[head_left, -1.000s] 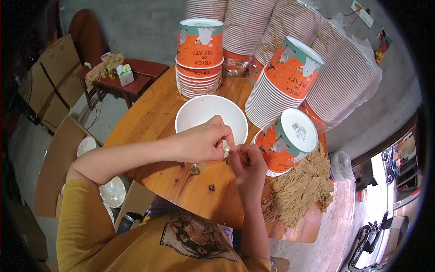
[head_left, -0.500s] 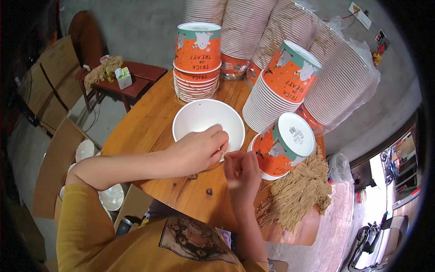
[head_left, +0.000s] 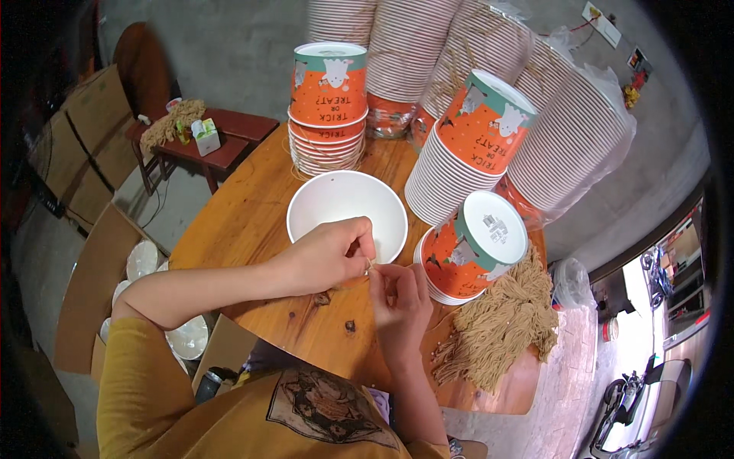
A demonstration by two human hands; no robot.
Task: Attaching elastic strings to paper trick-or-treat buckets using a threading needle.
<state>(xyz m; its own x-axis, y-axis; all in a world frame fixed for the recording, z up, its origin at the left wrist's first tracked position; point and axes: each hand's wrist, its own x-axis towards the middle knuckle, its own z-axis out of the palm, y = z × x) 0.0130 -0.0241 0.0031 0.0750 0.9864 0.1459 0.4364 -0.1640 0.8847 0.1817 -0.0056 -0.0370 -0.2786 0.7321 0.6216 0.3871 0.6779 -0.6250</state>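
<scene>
An open white paper bucket stands on the wooden table in front of me, its inside facing up. At its near rim, my left hand and my right hand meet, fingertips almost touching. Both are closed in a pinch around a short bit of thin tan cord. The fingers hide most of the cord, and I cannot tell whether it passes through the bucket's wall. Right of the bucket is a short stack of upturned orange paper buckets, with a bundle of tan cords beside it.
More upturned orange buckets stand in a left stack and a taller right stack. Tall plastic-wrapped stacks rise behind. A cardboard box with white buckets sits at lower left, and a dark red bench lies beyond the table.
Both hands have shifted slightly left, still pinching at the bucket's near rim. My left fingers are more raised and arched. The whole view has moved a little.
</scene>
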